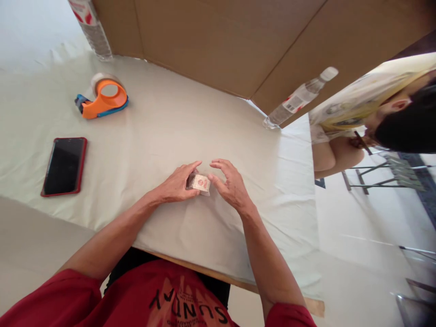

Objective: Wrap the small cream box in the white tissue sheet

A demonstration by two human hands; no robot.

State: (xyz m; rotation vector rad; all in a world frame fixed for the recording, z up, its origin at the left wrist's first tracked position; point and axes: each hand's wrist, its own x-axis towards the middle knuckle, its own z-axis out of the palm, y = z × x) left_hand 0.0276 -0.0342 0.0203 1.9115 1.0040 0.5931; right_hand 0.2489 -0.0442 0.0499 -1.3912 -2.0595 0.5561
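Note:
A small white box (pixel 200 183) with red print lies on the cloth-covered table near its front edge, with what looks like clear wrapping at its left end. My left hand (pixel 177 184) curves round that left end, thumb on the near side and fingers on the far side. Just to the right, my right hand (pixel 230 184) is held with its fingers apart. Its thumb tip is at the box's right edge; whether it touches I cannot tell.
An orange tape dispenser (pixel 105 97) and a red-cased phone (pixel 64 166) lie to the left. Plastic bottles (pixel 93 32) (pixel 296 102) stand by a tall cardboard panel (pixel 204 41). Beyond the table's right side a person (pixel 368 109) sits near a folding stool (pixel 391 172).

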